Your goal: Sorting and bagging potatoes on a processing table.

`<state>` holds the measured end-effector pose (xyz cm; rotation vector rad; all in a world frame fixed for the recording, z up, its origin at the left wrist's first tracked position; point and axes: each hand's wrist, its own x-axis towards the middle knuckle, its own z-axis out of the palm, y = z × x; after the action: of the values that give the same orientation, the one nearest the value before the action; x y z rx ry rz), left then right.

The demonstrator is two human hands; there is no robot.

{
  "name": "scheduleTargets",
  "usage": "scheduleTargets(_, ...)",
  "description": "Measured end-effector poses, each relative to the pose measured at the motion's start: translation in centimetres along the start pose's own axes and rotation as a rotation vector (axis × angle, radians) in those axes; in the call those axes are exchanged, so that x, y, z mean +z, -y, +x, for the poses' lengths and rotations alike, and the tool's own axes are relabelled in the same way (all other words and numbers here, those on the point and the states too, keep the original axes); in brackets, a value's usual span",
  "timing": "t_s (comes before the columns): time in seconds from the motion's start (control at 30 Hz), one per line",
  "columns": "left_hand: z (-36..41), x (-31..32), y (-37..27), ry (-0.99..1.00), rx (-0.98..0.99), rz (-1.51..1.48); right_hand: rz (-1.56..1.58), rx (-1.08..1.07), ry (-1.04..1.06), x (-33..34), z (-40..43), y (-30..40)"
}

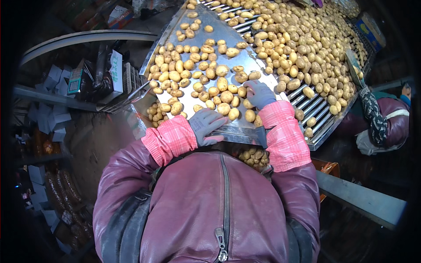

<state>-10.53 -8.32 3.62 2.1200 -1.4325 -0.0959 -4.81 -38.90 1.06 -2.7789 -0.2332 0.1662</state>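
Note:
Many potatoes [222, 84] lie loose on a sheet-metal sorting table [243, 123] in front of me. My left hand [208, 125], in a grey work glove, rests at the table's near edge with its fingers pointing right, just below the nearest potatoes. In a similar glove, my right hand [260, 94] lies over the right part of the sheet, its fingertips next to a potato; whether it grips anything is hidden. A large heap of potatoes [306, 42] covers the metal roller bars [309, 105] on the right.
Below the left edge sits a container of smaller potatoes [157, 113]; more potatoes [252, 157] lie under the near edge. A co-worker's sleeve [374, 115] is at far right, by a flat board [354, 67]. Cartons [115, 70] and a plastic crate [131, 77] stand left. A metal beam [361, 197] crosses lower right.

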Motion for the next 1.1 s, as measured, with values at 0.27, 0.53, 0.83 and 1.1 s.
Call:
scheduleTargets(0.27,-0.3,-2.6,1.6,-0.459,-0.879,-1.643,0.793,-0.125,0.107,-3.9,1.2,6.8)
scheduleTargets(0.53,-1.7,-1.4,4.1,-0.479,-0.791,-2.054,-0.156,-0.167,0.076,1.4,10.0,7.2)
scheduleTargets(0.83,-1.7,-0.2,4.6,-0.347,-0.766,-2.116,1.19,0.132,0.118,-2.7,4.2,5.2)
scheduleTargets(1.1,-1.3,-1.5,3.3,-0.338,-0.904,-1.949,1.458,0.179,-0.197,-6.6,-7.8,6.7)
